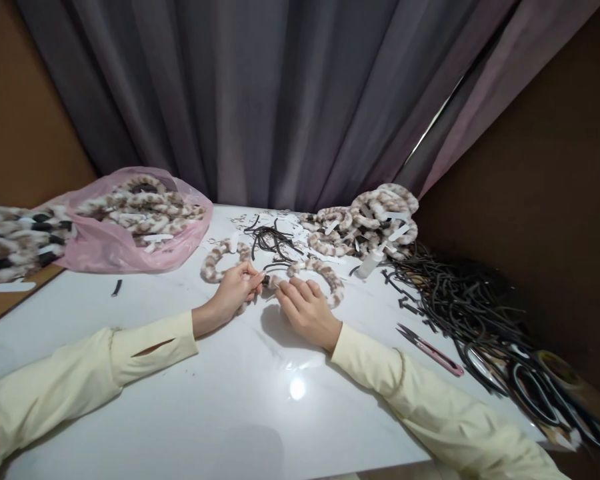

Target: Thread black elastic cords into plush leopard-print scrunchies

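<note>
The left hand pinches at the dark band while the right hand closes over the adjoining fluffy cord above the worktop, where gripping close together should aid control.

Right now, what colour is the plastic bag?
The plastic bag is translucent pink, clearest in the head view.

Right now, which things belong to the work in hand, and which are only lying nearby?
Seemingly in the work: furry piece, its black section, left hand, right hand.
Seemingly lying nearby: pink bag, small bottle, pink-handled snips, heaped black cords.
</note>
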The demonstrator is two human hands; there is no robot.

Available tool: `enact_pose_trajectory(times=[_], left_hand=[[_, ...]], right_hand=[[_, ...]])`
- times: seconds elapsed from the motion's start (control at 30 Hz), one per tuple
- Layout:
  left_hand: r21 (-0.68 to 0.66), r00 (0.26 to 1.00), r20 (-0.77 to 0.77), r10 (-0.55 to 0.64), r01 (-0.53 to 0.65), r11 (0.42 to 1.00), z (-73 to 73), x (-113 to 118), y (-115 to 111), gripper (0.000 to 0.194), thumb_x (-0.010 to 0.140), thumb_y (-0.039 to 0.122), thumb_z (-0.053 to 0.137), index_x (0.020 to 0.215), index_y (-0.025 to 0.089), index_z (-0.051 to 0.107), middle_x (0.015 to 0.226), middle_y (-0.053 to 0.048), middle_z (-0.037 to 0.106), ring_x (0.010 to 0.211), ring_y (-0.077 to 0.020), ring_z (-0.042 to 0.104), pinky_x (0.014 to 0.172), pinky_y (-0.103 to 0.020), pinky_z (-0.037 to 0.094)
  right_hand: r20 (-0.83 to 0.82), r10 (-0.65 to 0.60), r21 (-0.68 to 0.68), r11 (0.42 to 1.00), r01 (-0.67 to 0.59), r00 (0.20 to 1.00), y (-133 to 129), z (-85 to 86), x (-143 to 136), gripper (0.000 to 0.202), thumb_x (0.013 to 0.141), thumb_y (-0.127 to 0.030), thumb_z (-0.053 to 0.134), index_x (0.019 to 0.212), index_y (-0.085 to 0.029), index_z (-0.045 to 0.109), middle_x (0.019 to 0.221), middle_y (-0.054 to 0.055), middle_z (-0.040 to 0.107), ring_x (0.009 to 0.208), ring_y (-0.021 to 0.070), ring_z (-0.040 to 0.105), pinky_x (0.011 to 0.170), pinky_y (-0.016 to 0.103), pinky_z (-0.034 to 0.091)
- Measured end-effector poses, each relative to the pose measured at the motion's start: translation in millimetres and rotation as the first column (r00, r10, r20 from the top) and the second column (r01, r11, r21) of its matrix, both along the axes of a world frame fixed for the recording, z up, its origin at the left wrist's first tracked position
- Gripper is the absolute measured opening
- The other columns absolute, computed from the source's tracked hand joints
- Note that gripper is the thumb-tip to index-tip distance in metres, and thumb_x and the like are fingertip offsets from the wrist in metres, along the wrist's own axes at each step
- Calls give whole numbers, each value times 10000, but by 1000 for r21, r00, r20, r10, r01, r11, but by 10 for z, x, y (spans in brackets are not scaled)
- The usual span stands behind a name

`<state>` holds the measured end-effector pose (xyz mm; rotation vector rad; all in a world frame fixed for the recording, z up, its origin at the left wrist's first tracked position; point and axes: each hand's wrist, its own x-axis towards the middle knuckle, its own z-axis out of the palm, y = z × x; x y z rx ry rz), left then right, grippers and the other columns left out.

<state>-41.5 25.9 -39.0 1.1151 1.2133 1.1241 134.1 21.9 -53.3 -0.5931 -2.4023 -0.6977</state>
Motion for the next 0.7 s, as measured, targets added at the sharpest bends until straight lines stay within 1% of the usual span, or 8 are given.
enact_pose_trajectory(times=[0.1,0.23,0.33,0.43,0.53,0.6,0.67,0.7], left_hand=[[-12,999,39,-1,1,1000,2,1,2,245,737,305,602,680,180,400,501,52,497,331,-23,319,276,-99,167],[-155,966,255,36,4,988,11,7,23,225,731,200,605,632,156,408,498,47,470,349,-1,325,317,-83,204],[-212,942,333,37,37,976,44,14,41,216,728,144,585,603,145,409,515,39,451,352,11,300,317,-82,200],[-240,930,367,22,72,968,125,30,41,200,733,104,549,601,141,404,535,43,424,346,19,260,306,-81,184],[-265,915,404,10,107,958,223,51,18,191,730,68,526,601,140,404,543,48,405,343,19,245,303,-79,191],[-301,901,435,2,143,943,262,66,-10,188,727,56,519,603,141,407,536,51,399,337,17,232,297,-82,183],[-316,883,469,-20,189,930,268,83,-45,177,723,54,519,610,141,414,533,49,410,338,15,232,299,-82,182],[-305,878,477,-34,202,931,261,92,-65,173,721,60,524,614,142,415,531,47,417,340,14,240,305,-82,186]], right_hand=[[2,51,-79,996,-51,999,50,-4,-5,257,871,-112,371,1032,-76,567,1059,169,626,865,206,561,695,328,396],[-30,142,-224,964,-145,989,76,-37,-11,301,850,-105,379,1103,-79,540,1111,172,609,883,189,575,694,301,427],[-32,101,-305,946,-106,994,63,-47,-27,328,852,-129,389,1149,-90,521,1106,159,619,816,183,606,660,291,437],[-3,-8,-400,916,6,1000,18,-16,-67,358,861,-145,370,1196,-83,480,1114,157,613,757,177,617,601,271,426],[22,-175,-503,849,162,984,-24,28,-112,286,878,-174,352,1097,-91,517,997,148,634,701,180,602,578,267,404],[30,-258,-589,776,225,966,-33,41,-132,219,884,-189,356,984,-120,538,843,110,641,635,177,575,567,267,387],[-24,-292,-696,692,194,956,-28,36,-145,178,886,-201,363,905,-155,533,723,63,619,586,165,542,559,261,378],[-85,-292,-751,647,131,953,-24,30,-153,172,887,-208,361,880,-169,528,690,43,606,576,157,530,561,256,381]])
